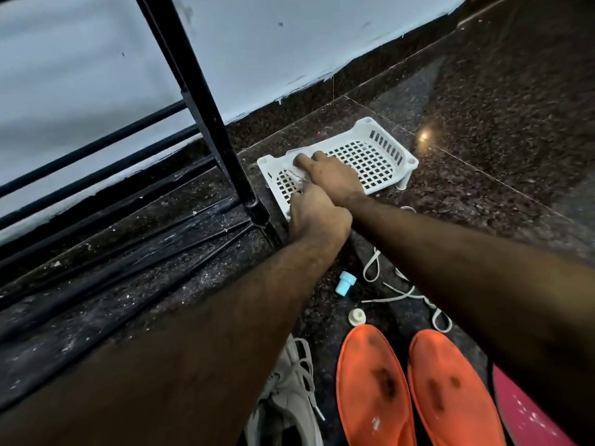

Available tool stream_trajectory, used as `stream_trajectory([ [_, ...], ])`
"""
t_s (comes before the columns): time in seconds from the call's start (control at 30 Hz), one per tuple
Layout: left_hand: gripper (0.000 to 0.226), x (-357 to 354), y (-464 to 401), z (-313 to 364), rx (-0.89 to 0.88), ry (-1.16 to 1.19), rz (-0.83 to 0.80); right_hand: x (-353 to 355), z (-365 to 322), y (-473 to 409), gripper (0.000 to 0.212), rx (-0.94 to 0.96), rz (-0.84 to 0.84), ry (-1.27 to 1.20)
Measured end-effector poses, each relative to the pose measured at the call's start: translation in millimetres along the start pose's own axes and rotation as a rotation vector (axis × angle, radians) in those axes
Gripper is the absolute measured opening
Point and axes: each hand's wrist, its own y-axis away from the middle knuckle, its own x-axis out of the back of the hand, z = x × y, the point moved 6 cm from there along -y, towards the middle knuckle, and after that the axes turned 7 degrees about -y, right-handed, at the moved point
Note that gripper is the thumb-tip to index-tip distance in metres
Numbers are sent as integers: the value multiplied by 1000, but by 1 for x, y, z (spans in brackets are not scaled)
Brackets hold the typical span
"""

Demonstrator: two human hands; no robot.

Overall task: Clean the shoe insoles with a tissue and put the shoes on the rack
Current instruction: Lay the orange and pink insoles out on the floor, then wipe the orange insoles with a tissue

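Note:
Both hands reach into a white plastic basket [376,149] on the dark floor. My right hand [331,177] lies over a white tissue [297,179] in the basket, fingers bent onto it. My left hand [317,215] is curled at the basket's near edge, pinching the same tissue. Two orange insoles [373,387] [450,391] with dark stains lie side by side on the floor near me. A grey-white laced shoe [289,400] sits left of them, partly hidden by my left forearm. The black metal shoe rack [206,101] stands at left.
A small blue cap [346,282] and a white cap [356,316] lie on the floor between basket and insoles. Loose white laces [405,294] trail under my right arm. A pink object [528,413] shows at bottom right. A white wall runs behind the rack.

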Motion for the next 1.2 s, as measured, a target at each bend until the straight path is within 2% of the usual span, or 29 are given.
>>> stream_trajectory([
  [0.23, 23, -11, 16, -8, -20, 93, -35, 22, 4, 23, 28, 81, 189, 40],
  [0.4, 23, -13, 35, -28, -28, 332, 33, 76, 6, 88, 34, 157, 348, -48],
  [0.5, 42, -18, 72, -56, -35, 486, 45, 103, -1, 159, 37, 204, 367, -46],
  [0.6, 58, -26, 117, -100, -6, 604, 130, 107, -14, 229, 38, 218, 305, 13],
  [0.77, 47, -35, 191, -133, 78, 677, 191, 90, -37, 322, 35, 262, 130, 106],
  [0.93, 26, -47, 227, -130, 37, 684, 104, 70, -57, 381, 37, 286, 43, 77],
  [1.2, 30, -55, 276, -161, 90, 646, -45, 54, -86, 423, 30, 397, -26, 62],
])
